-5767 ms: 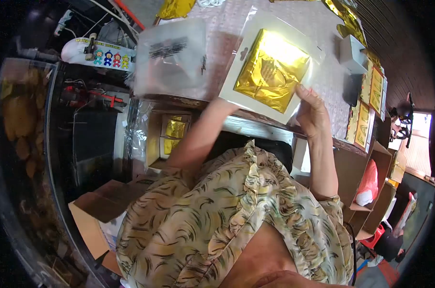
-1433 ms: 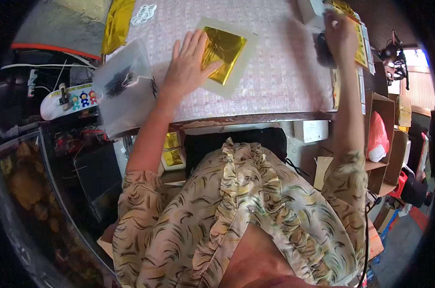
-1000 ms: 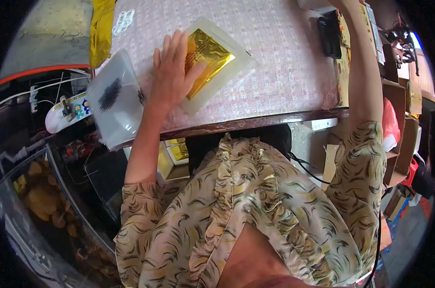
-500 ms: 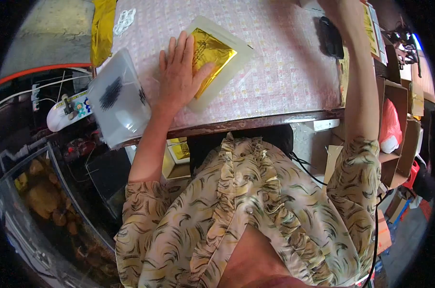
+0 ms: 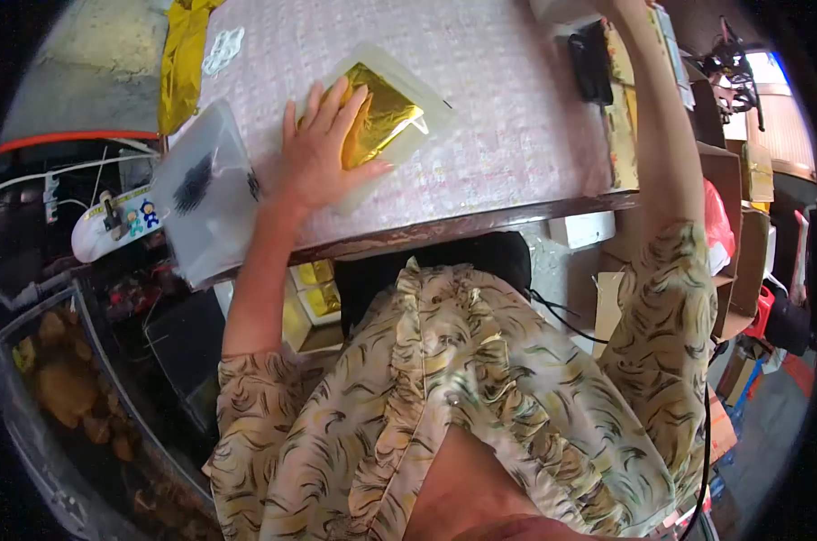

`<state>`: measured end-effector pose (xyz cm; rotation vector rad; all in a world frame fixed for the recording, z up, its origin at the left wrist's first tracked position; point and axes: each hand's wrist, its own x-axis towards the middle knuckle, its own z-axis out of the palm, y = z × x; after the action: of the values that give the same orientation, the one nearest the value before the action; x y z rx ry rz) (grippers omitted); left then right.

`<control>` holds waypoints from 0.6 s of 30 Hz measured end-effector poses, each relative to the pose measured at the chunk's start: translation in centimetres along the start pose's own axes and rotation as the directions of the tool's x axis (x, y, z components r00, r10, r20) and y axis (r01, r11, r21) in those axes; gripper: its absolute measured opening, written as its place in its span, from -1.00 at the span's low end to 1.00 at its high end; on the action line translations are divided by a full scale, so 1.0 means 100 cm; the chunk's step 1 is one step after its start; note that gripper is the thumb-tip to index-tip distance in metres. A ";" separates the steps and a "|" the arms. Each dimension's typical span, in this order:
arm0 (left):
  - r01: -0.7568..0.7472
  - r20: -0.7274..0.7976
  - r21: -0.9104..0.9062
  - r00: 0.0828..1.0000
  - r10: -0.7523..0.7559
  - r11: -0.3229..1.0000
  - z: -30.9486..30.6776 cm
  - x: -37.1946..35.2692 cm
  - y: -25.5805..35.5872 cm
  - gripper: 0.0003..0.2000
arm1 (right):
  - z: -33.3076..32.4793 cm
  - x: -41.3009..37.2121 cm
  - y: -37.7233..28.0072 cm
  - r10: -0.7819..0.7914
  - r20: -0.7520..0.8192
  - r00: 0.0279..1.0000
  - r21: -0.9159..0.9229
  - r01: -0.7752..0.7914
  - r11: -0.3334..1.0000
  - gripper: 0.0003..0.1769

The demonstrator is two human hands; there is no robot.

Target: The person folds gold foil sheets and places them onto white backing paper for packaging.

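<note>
My left hand (image 5: 320,155) rests on the table with fingers spread and stretched out, lying over the left edge of a shiny gold foil packet (image 5: 381,113). The packet sits within a larger clear plastic sleeve (image 5: 433,106), whose pale margin shows around the gold. My right arm reaches to the far right of the table. Only a blurred edge of my right hand (image 5: 626,11) shows at the top of the view, and its fingers are out of sight. A whitish blurred thing (image 5: 561,9) is beside it.
A stack of clear plastic sleeves (image 5: 212,203) overhangs the table's left front edge. Gold foil (image 5: 181,77) and white looped strips (image 5: 223,50) lie at the far left. A black object (image 5: 591,65) lies by gold packets (image 5: 623,135) on the right. Cardboard boxes (image 5: 716,180) stand beyond.
The whole view has shifted slightly, moving the table's contents leftward. My left hand still lies on the gold packet, its thumb lower along the packet's edge. My right arm remains stretched toward the far right.
</note>
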<state>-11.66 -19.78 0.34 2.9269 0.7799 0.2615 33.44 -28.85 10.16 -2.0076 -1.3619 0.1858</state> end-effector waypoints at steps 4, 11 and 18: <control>-0.081 0.053 -0.110 0.995 0.087 0.991 -0.022 -0.003 -0.004 0.03 | 0.015 0.016 -0.013 0.229 -0.153 0.961 -0.515 -0.275 0.812 -0.51; -0.064 -0.135 -0.290 0.991 0.026 0.955 -0.005 0.001 0.039 -0.32 | 0.020 0.013 -0.019 0.125 -0.269 0.955 -0.612 -0.270 0.743 -0.80; -0.144 -0.304 -0.237 0.950 0.067 0.961 0.009 0.004 0.048 -0.75 | 0.018 -0.083 -0.107 0.163 -0.077 0.984 0.167 -0.148 0.975 -0.85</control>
<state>-8.85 -23.79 0.19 2.7175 0.5674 0.7618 20.82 -32.93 13.24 -1.9621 -1.0980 0.2649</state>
